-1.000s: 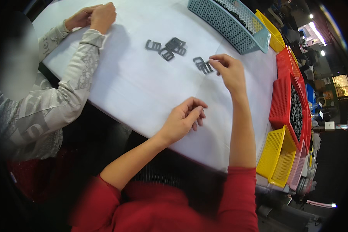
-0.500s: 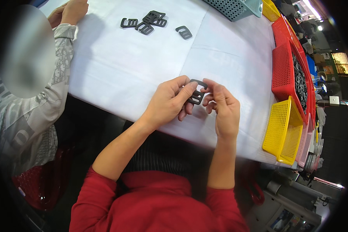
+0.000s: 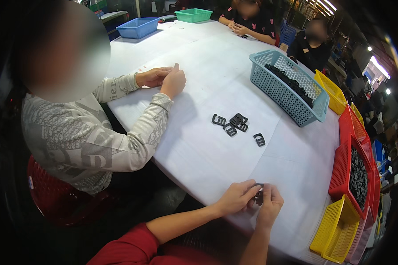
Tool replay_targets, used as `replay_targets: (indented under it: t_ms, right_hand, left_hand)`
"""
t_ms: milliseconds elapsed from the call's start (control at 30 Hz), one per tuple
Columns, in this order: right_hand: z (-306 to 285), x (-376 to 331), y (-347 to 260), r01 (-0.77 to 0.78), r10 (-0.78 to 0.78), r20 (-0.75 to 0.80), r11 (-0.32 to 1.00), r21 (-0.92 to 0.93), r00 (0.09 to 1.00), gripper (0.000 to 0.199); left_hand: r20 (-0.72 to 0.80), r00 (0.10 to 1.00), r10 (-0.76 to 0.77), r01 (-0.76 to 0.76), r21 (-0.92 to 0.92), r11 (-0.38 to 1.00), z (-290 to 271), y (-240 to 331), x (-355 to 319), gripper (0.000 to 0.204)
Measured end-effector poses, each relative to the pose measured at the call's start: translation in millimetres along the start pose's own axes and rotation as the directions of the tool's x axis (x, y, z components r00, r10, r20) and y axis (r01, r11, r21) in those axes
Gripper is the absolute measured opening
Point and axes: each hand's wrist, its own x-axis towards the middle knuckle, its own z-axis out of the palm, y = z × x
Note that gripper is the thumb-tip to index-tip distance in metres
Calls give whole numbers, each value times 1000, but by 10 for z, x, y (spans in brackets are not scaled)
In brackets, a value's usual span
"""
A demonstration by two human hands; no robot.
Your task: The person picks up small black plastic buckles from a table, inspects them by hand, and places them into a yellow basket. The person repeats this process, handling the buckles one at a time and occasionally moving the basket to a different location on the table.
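Note:
Above the near edge of the white-covered table (image 3: pixel 199 163), my left hand (image 3: pixel 236 196) pinches a black plastic strap buckle (image 3: pixel 259 198) between thumb and fingers. My right hand (image 3: pixel 269 205) is closed on the other side of the same buckle, and the fingers of both hands cover much of it. Farther off lies a small overlapping group of similar black buckles (image 3: pixel 240 121). One more buckle (image 3: pixel 259 140) rests by itself just right of that group.
A blue-grey basket (image 3: pixel 292 95) of black parts stands beyond the buckles. Along the right edge are red baskets (image 3: pixel 339 170), one full of black pieces, and a yellow basket (image 3: pixel 329 229). A co-worker's hands (image 3: pixel 166 79) are over the table at left; others sit at the far end.
The view has swung up and left, bringing the far table and co-workers into sight. My right hand has closed in on the buckle, which my left hand still holds.

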Motion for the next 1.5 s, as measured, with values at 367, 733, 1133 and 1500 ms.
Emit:
replay_targets:
  t_ms: [367, 733, 1133, 1500]
  right_hand:
    - [-298, -110, -237, 665, -585, 340, 531, -526, 736, 33]
    - [-381, -171, -128, 83, -62, 76, 948, -308, 995, 6]
    - [-359, -88, -6, -37, 29, 106, 997, 68, 994, 7]
    - [-257, -8, 71, -133, 120, 60, 938, 321, 991, 10]
  left_hand:
    - [468, 858, -210, 302, -131, 944, -190, 0, 134, 23]
    - [143, 959, 243, -252, 45, 967, -49, -96, 3, 13]
    - [181, 983, 11, 3, -78, 997, -79, -9, -32, 13]
    - [95, 991, 94, -71, -220, 973, -83, -104, -58, 12]
